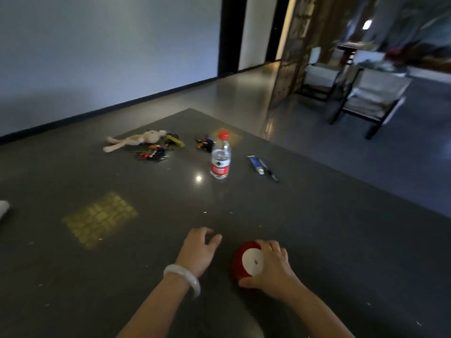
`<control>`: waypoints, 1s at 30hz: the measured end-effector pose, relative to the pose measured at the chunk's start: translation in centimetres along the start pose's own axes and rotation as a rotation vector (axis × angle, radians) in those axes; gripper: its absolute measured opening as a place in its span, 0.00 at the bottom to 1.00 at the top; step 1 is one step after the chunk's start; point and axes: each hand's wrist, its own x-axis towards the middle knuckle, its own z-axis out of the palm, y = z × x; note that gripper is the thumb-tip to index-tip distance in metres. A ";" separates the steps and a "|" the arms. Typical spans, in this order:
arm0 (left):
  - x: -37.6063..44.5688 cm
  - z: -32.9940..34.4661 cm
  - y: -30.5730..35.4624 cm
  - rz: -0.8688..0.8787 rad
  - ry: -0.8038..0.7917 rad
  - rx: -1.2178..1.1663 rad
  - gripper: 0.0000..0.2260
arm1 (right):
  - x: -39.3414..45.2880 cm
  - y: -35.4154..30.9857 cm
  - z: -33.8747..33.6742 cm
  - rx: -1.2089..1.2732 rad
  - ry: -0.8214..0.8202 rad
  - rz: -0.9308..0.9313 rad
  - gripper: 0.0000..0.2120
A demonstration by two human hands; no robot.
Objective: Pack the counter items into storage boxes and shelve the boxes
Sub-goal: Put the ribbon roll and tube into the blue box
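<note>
Your right hand (269,267) grips the red ribbon spool with the white round face (246,261), thumb at its near edge, fingers curled over the far side. The spool sits on the dark grey speckled counter (317,228), at its near edge, well short of the clear plastic water bottle with red cap and red label (220,156).

Your left hand (199,248) holds nothing: palm down, fingers loosely curled, just left of the spool and not touching it. White bangle (183,279) on that wrist.

Relative to the bottle:
- Blue tube with white cap (255,164), to its right, lying flat, a dark pen (269,170) right alongside (touching or not, can't tell).
- Small dark cluster with orange bits (205,143), just behind and left of it. Too blurred to identify.
- Bunch of keys with orange tags (152,154), further left.
- Beige plush rabbit (136,140), lying flat, behind the keys; a yellow-green strap (174,140) at its right end.
- A white object (3,208) far left of the bottle, cut off by the frame edge.

Across the floor, beyond the bottle to the right, stand light-cushioned chairs with dark frames (371,98).
</note>
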 end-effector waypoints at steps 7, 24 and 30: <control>-5.8 9.7 11.4 0.041 -0.385 -0.336 0.12 | -8.3 7.3 -6.6 0.052 0.277 0.001 0.51; -18.5 22.8 23.4 0.179 -0.875 -0.660 0.15 | -32.6 20.7 -16.4 0.784 0.686 0.378 0.05; -21.8 28.1 23.3 0.485 -0.596 -0.328 0.07 | -37.9 22.0 -17.3 0.538 0.878 0.513 0.05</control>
